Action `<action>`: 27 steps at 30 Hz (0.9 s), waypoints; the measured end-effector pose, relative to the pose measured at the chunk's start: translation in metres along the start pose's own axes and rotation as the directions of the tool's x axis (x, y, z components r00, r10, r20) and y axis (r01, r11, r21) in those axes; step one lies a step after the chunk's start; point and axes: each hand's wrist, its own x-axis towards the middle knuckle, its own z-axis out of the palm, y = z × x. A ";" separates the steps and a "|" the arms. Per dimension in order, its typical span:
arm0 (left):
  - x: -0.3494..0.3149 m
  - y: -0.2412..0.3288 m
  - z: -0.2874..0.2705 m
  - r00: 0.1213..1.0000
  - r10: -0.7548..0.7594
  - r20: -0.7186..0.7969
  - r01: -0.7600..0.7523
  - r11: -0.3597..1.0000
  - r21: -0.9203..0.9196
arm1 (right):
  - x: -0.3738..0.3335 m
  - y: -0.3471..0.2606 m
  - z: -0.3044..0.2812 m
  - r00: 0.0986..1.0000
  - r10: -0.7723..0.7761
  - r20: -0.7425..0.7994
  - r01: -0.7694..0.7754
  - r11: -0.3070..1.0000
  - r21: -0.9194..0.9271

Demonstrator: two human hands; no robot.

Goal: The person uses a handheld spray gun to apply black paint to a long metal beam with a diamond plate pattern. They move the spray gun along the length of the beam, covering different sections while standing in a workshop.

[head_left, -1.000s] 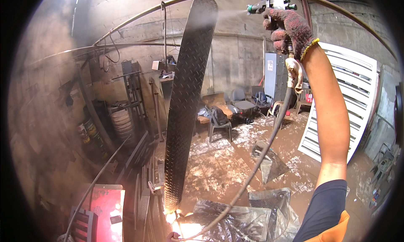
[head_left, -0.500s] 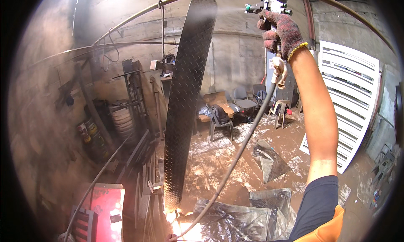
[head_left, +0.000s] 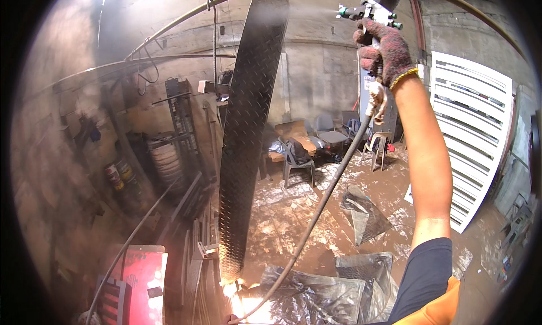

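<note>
In a dark red and grey knit glove, my right hand (head_left: 389, 49) is raised high and wrapped round a spray gun (head_left: 372, 13). A pale mist leaves the gun's nozzle toward the left. It reaches the rounded top of a long, dark diamond-plate metal panel (head_left: 248, 121), which stands upright and slightly tilted. From the gun's handle, a grey hose (head_left: 316, 219) runs down to the lower edge. There a small part of my left hand (head_left: 230, 319) shows, closed at the hose; most of it is cut off.
A curved pipe (head_left: 186, 15) crosses overhead. White slatted panel (head_left: 471, 127) leans at the right. Grey chairs (head_left: 298, 166) stand farther back. Plastic sheeting (head_left: 316, 294) lies on the stained floor below. Lower left are a red panel (head_left: 148, 274) and long metal bars (head_left: 195, 268).
My right hand and the spray gun have shifted slightly right and down in view. The mist still meets the panel's top. My left hand stays about where it was.
</note>
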 end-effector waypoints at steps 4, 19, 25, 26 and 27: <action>0.000 0.010 0.000 1.000 0.002 -0.004 -0.001 1.000 0.018 | -0.008 -0.011 -0.006 0.994 0.103 0.019 -0.102 0.993 -0.067; 0.032 0.106 0.098 0.999 0.046 -0.020 -0.044 0.996 0.078 | 0.103 0.022 -0.094 0.996 0.081 0.025 -0.080 0.996 -0.045; 0.042 0.171 0.160 0.996 0.051 -0.067 -0.045 0.995 0.087 | 0.157 0.012 -0.124 0.996 -0.086 0.008 0.086 0.996 0.025; 0.043 0.181 0.170 0.996 0.051 -0.071 -0.045 0.995 0.091 | 0.166 0.013 -0.135 0.997 -0.060 0.043 0.059 0.998 0.021; 0.046 0.190 0.179 0.996 0.051 -0.077 -0.043 0.994 0.098 | 0.176 0.014 -0.147 0.997 -0.033 0.077 0.032 0.999 0.014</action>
